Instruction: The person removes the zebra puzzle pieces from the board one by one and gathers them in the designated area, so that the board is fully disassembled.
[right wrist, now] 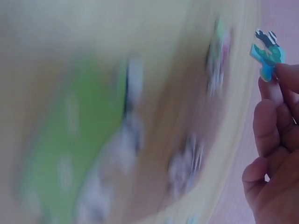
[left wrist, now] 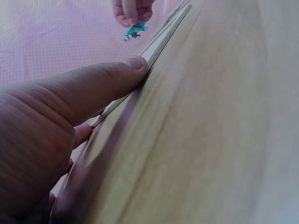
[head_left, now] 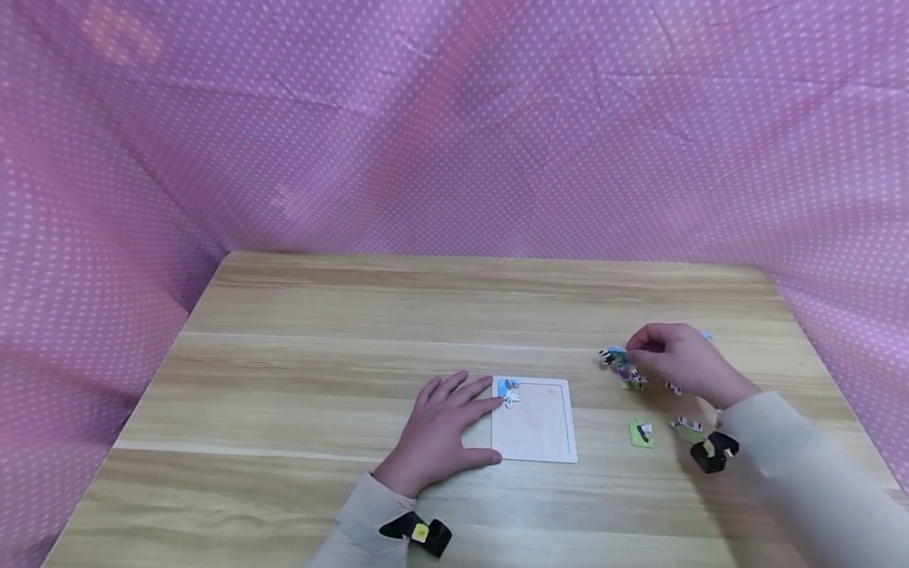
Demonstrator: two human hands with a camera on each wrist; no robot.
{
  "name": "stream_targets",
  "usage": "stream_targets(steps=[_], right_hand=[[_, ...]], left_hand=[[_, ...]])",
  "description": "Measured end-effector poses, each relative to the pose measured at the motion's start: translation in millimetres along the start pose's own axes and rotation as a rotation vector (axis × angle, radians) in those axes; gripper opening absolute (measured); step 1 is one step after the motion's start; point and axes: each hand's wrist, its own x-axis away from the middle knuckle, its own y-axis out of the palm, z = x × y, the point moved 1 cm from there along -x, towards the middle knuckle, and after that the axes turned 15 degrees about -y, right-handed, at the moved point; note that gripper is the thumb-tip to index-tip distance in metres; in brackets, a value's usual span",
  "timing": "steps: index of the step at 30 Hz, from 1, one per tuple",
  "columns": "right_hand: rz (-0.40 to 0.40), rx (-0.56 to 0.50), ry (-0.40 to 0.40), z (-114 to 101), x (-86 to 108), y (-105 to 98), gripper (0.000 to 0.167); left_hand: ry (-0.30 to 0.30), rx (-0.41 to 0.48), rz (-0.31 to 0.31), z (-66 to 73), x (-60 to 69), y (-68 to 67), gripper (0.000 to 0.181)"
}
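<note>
My left hand lies with spread, straight fingers at the left edge of a pale wooden puzzle board. Its thumb touches the board's near left corner, and the index fingertip touches a blue and white puzzle piece in the far left corner. My right hand pinches a blue-green puzzle piece with black and white parts between thumb and index finger, held above the table. The same piece shows in the left wrist view. Below it, a puzzle piece with purple and green lies on the table.
Right of the board lie a green puzzle piece, a striped piece with green and a small striped piece. A bit of blue shows behind the right hand. Pink dotted cloth hangs around the wooden table.
</note>
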Motion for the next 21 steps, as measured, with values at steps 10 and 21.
stream_targets(steps=[10, 21], right_hand=[[-0.043, -0.13, -0.073, -37.6, -17.9, 50.7, 0.005], [-0.086, -0.136, -0.168, -60.1, -35.7, 78.7, 0.007]], left_hand=[[-0.006, 0.003, -0.006, -1.2, -0.9, -2.8, 0.072], [0.004, -0.003, -0.005, -2.4, -2.9, -1.1, 0.072]])
